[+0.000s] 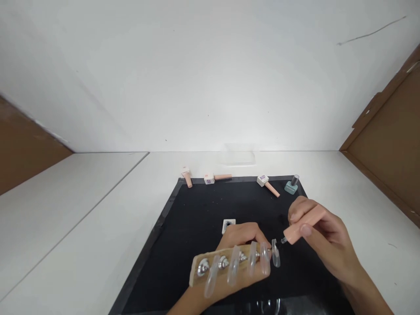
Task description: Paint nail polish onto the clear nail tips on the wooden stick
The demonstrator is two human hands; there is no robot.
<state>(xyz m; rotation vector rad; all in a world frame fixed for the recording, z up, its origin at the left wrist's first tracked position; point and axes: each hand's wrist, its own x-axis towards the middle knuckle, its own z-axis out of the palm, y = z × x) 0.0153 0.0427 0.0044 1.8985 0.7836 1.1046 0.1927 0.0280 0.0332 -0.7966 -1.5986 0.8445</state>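
My left hand (241,234) is closed around a wooden nail stand (215,258) with silver metal knobs, tilted over the black mat. Several long clear false nails (233,266) stick out from the stand along its length. One more clear nail tip (276,253) is at its right end, by my left fingertips. My right hand (331,238) grips a nail polish brush by its peach cap (305,224). Its bristle end points left, close to that end nail; whether they touch I cannot tell. Just behind my left hand, a white square polish bottle (229,225) shows its dark open neck.
Along the far edge of the black mat (197,210) lie peach-capped polish bottles (209,178) and a teal bottle (290,187) with a dark cap. A clear plastic tray (238,157) stands behind them by the white wall. Brown cardboard panels (390,131) flank the white table.
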